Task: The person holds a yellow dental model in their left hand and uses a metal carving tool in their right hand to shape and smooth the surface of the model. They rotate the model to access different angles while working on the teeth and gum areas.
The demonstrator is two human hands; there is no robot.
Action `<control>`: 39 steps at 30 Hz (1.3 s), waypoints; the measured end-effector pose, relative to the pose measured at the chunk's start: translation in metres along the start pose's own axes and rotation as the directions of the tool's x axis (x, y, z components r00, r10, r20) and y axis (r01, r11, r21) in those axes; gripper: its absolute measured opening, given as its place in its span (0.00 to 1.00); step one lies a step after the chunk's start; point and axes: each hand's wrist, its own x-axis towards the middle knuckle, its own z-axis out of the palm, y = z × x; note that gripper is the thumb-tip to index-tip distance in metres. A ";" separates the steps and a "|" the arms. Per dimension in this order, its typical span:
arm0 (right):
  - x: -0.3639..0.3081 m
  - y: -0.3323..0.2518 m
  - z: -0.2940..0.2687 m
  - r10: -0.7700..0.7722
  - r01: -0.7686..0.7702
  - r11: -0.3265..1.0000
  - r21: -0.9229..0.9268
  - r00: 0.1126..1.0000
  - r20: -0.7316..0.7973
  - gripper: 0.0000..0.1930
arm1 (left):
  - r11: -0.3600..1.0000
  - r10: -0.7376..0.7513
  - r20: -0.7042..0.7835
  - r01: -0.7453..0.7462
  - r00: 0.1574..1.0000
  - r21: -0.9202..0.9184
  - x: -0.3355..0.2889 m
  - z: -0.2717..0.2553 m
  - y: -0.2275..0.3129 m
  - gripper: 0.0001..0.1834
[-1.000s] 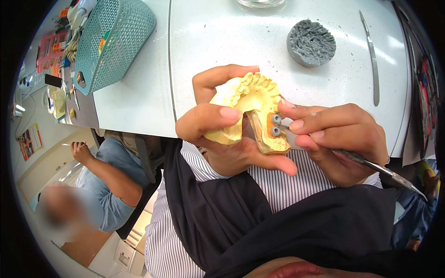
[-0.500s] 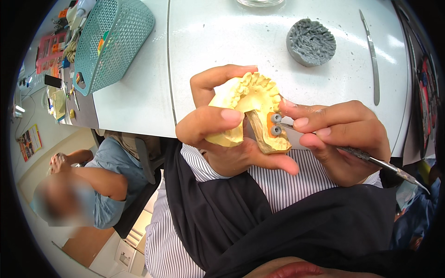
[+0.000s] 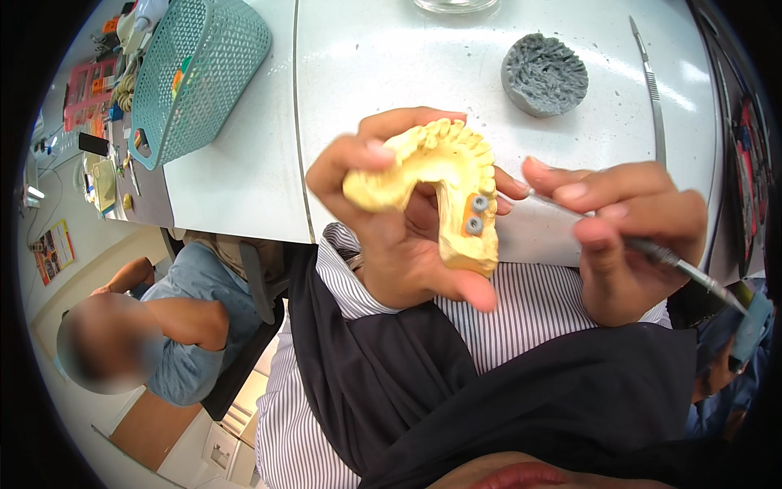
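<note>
My left hand (image 3: 395, 253) is closed around a yellow plaster dental cast (image 3: 452, 175), its row of teeth facing up and its open side toward me. On the cast's right arm, two small grey ring-topped cylinders (image 3: 475, 225) stand in an orange patch (image 3: 467, 213). My right hand (image 3: 639, 220) pinches a slim metal dental hand instrument (image 3: 664, 258) with a textured grip. Its working end points left, just right of the cast and apart from the grey cylinders. The other end reaches down to the right.
On the white table (image 3: 391, 65) lie a round grey block with a rough top (image 3: 544, 75) and a scalpel (image 3: 652, 85). A glass dish (image 3: 456, 5) shows at the far edge, a teal basket (image 3: 208, 77) at left. A person (image 3: 191, 281) sits at left; another person's hand (image 3: 713, 375) shows at lower right.
The instrument's tip has come away from the grey cylinders, as my right hand shifted right. The cast has turned and tilted in my left hand, whose thumb and fingers have shifted.
</note>
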 end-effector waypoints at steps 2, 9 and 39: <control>-0.003 -0.007 -0.003 0.071 -0.062 0.996 0.064 0.988 -0.141 0.07 | 0.978 -0.196 0.012 0.197 0.980 -0.070 -0.002 0.009 0.012 0.51; -0.027 -0.038 -0.005 0.210 -0.168 0.966 0.195 0.953 -0.219 0.07 | 0.700 -0.573 0.175 0.589 0.801 -0.403 -0.015 0.025 0.041 0.55; 0.014 0.002 0.017 0.031 0.025 0.978 -0.208 0.965 0.260 0.12 | 0.757 -0.618 0.158 0.637 0.771 -0.145 0.007 -0.029 0.012 0.53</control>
